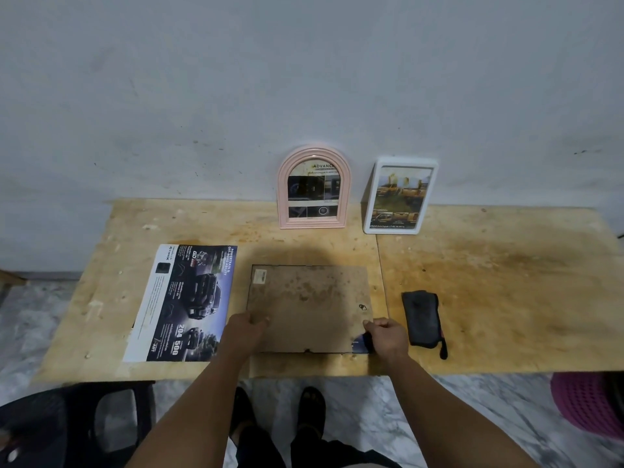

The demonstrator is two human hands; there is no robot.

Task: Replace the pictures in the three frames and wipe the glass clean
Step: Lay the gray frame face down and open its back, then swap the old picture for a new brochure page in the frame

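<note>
The face-down frame (309,307) lies flat on the table (506,282), just left of the dark cloth (422,319). My left hand (248,329) presses it flat, fingers straight. My right hand (385,334) pinches its corner. Pull too hard, and the glass might crack or slide off.

On the tabletop (506,282), a face-down frame (309,307) is laid near the front edge. A printed sheet (184,302) is placed to its left, a folded cloth (422,319) to its right. At the back edge, an arched frame (314,189) and a rectangular frame (398,197) are stood side by side against the wall.
</note>
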